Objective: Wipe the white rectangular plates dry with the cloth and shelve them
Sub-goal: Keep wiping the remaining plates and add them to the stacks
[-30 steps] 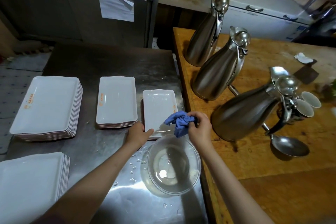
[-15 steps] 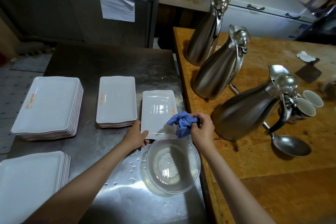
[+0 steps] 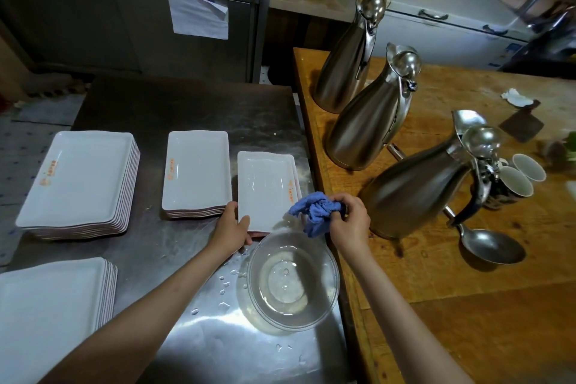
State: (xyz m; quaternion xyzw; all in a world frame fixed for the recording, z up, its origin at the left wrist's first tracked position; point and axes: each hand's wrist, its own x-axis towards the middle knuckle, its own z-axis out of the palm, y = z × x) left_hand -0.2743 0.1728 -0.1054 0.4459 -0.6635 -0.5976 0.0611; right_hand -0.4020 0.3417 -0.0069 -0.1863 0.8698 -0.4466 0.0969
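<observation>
A small white rectangular plate [image 3: 265,190] lies on top of another at the right side of the steel table, its surface wet. My left hand [image 3: 232,227] grips its near left corner, thumb on top. My right hand [image 3: 349,221] holds a bunched blue cloth [image 3: 314,212] just over the plate's near right corner. To the left stand a stack of small plates [image 3: 196,171], a stack of larger plates [image 3: 78,178] and another large stack [image 3: 46,312] at the near left.
A clear glass bowl [image 3: 291,282] sits right in front of the held plate, with water drops around it on the steel table [image 3: 187,109]. On the wooden counter [image 3: 467,290] to the right stand three steel jugs [image 3: 414,190], cups [image 3: 517,181] and a ladle [image 3: 489,243].
My left hand has shifted its hold along the plate's near left corner, and the top plate has slid slightly left off the one beneath. My right hand with the cloth has barely moved.
</observation>
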